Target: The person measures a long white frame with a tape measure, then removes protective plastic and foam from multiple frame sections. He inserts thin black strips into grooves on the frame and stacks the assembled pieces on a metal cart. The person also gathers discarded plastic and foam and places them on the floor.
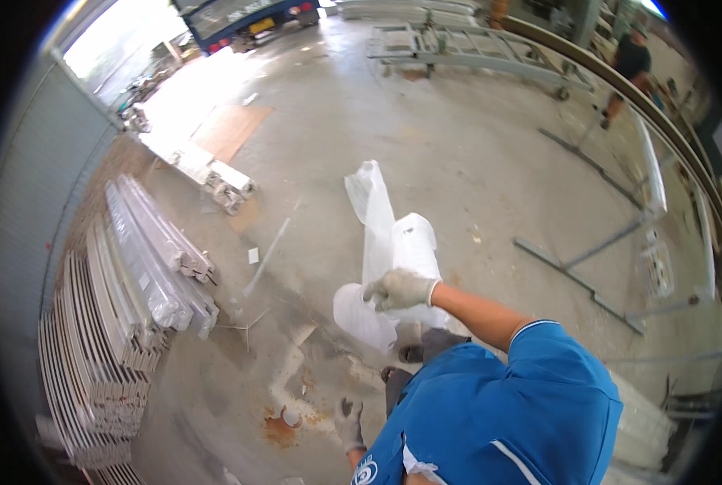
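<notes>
My right hand [401, 290], in a pale work glove, is at the white foam sheet [375, 250]. Its fingers bend down onto the white material and look closed on it; their tips are partly hidden. Beside that hand, a white foam roll [415, 242] lies on the floor, and another rounded white roll end [350, 305] shows to its left. A loose tail of the sheet stretches away from me across the concrete. Low at my left side hangs my gloved left hand [350, 426], open, its fingers apart and nothing in them.
Long wrapped profiles [147, 250] and stacked white strips [94, 364] lie along the left wall. A bundle of pale bars [207, 174] rests farther off. Metal frames [612, 234] stand at right, a wheeled rack [474, 56] behind. Another person [632, 65] stands far right; a vehicle [248, 20] is at the back.
</notes>
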Motion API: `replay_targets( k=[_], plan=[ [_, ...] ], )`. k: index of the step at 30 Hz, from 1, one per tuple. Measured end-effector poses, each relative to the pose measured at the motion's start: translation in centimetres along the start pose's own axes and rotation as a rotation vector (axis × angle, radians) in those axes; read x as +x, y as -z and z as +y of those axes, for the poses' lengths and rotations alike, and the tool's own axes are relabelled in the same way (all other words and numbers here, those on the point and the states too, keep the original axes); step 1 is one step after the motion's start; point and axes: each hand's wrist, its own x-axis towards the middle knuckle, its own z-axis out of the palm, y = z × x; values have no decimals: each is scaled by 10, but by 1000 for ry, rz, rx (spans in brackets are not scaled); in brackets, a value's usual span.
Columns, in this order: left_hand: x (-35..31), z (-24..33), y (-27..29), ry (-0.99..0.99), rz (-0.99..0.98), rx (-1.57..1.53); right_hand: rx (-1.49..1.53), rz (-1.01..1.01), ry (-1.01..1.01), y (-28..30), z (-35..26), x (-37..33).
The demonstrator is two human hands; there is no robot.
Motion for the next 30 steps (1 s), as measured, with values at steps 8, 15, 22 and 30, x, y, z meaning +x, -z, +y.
replay_targets(
  k=[8,15,22,30],
  plan=[
    [72,136,-25,-519,-384,325,155,564,-122,72,-9,-124],
    [21,211,-153,-1105,-169,828,515,920,-256,88,23,-214],
    [-71,274,-332,-1382,-797,607,972,1139,-208,112,96,-277],
    [-91,283,-484,-1240,-1538,715,565,1069,-103,136,121,-281]
  ],
)
